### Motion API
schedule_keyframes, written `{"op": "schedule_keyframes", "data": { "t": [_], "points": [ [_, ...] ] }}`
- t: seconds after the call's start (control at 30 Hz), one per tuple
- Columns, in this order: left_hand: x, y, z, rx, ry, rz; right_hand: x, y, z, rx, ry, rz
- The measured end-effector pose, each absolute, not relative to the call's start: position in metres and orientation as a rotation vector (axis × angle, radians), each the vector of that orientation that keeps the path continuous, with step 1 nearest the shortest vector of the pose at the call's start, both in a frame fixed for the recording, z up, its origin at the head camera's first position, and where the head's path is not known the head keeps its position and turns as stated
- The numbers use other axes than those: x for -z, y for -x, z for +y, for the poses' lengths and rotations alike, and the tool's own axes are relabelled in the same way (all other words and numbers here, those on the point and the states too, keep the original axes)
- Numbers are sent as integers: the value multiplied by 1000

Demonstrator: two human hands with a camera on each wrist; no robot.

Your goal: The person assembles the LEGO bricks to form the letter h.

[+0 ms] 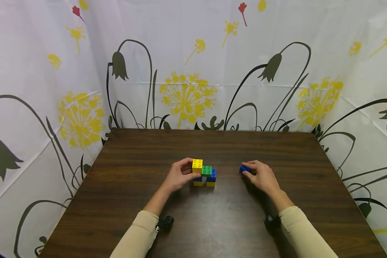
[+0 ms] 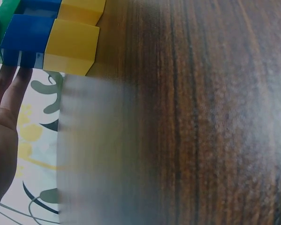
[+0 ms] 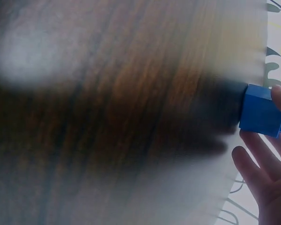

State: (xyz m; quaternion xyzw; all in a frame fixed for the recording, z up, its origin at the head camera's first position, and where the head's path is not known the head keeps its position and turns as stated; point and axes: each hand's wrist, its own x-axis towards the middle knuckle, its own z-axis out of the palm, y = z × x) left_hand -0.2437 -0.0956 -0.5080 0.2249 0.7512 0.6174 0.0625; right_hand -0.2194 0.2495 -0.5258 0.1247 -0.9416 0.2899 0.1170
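A small toy brick structure stands upright on the table. Two yellow bricks (image 1: 210,184) form its feet, with blue bricks (image 2: 28,33) on them, a green brick (image 1: 206,170) across the top and another yellow brick (image 1: 197,165) at upper left. From the left side my left hand (image 1: 177,177) grips this structure, thumb in front and fingers behind. To the right, apart from it, my right hand (image 1: 261,175) pinches a single blue brick (image 3: 261,112) between thumb and fingers. That brick is at the tabletop; whether it touches the wood is unclear.
The dark wood-grain table (image 1: 154,147) reaches back to a white curtain (image 1: 193,36) printed with flowers. Black wrist devices sit on both forearms, by the cuffs of the light sleeves (image 1: 138,229).
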Motion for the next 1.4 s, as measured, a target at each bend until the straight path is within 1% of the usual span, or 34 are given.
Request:
{"op": "schedule_keyframes", "data": {
  "t": [0.27,0.4,0.8,0.93,1.03,1.17,1.4],
  "points": [
    [511,243,-96,-1888,-709,2289,519,223,247,-851,-379,-2773],
    [511,243,-96,-1887,-721,2292,510,226,239,-900,-420,-2770],
    [509,244,-95,-1871,-702,2289,467,235,190,-1071,-665,-2624],
    [497,238,-95,-1863,-701,2269,451,234,174,-1081,-736,-2582],
    [495,238,-95,-1857,-709,2259,443,235,162,-1100,-781,-2556],
    [506,244,-95,-1861,-718,2253,435,235,148,-1122,-848,-2521],
    [510,244,-95,-1921,-760,2228,429,233,128,-1137,-944,-2506]
  ]
}}
